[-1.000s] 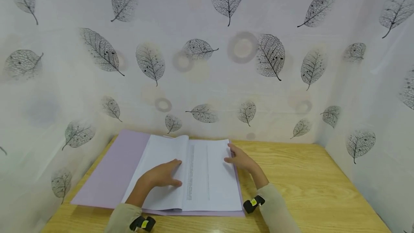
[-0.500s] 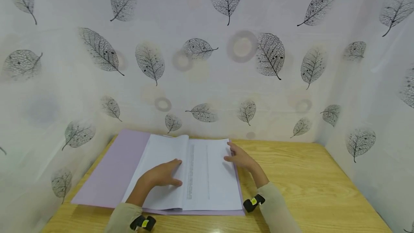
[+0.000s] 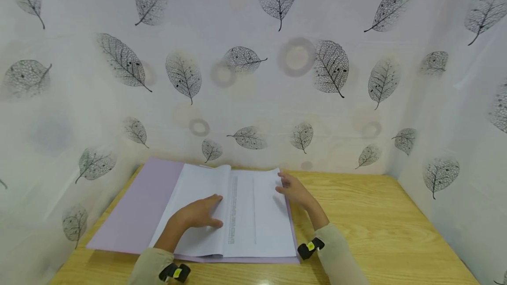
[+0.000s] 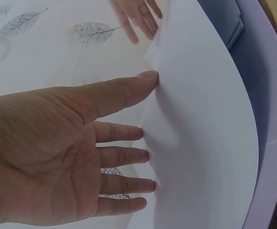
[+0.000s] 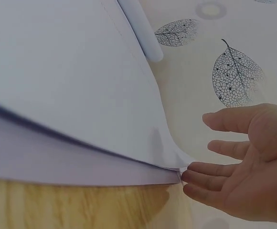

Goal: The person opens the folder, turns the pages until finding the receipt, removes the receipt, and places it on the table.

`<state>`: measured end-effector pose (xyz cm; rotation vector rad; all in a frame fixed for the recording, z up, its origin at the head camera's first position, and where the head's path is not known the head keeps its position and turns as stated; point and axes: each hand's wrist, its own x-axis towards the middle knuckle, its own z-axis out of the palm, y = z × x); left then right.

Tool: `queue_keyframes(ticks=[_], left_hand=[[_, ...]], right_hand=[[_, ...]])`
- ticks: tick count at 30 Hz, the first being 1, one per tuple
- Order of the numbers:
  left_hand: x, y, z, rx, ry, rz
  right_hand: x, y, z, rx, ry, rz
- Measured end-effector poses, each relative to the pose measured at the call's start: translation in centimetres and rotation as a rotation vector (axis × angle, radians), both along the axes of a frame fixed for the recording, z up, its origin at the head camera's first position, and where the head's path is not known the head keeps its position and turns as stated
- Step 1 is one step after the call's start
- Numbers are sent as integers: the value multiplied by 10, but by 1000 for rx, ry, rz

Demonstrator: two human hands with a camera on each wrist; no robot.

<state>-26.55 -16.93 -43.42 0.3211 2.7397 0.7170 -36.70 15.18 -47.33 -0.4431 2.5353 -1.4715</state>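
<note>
The person's left hand [image 3: 198,213] lies over the left-hand white paper pages [image 3: 202,179], thumb and fingers straight and spread apart, the tips touching the paper; the right hand [image 3: 296,191] has its thumb apart from its extended fingers, whose tips touch the raised far corner of the right-hand white printed page [image 3: 273,223]; these pages lie inside a flat lilac folder [image 3: 130,214], spread wide, its bare left cover showing beyond the paper and a narrow lilac border along the near edge; the folder rests on the left and middle of a yellow wood-grain table [image 3: 368,214]; beige sleeves [image 3: 342,254] and black wrist cameras [image 3: 310,248] cover the forearms; behind hangs a pale sheet printed with dark skeleton leaves [image 3: 245,104].
</note>
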Motion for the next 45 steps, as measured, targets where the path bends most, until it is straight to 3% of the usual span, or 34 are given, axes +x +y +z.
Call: queue_keyframes(ticks=[10, 31, 45], left_hand=[[-1, -1, -2, -2, -5, 1], [2, 0, 3, 7, -8, 10], [2, 1, 4, 9, -8, 13]], right_hand=[[4, -1, 4, -53, -25, 15], [2, -1, 3, -54, -33, 0], [1, -4, 3, -55, 51, -15]])
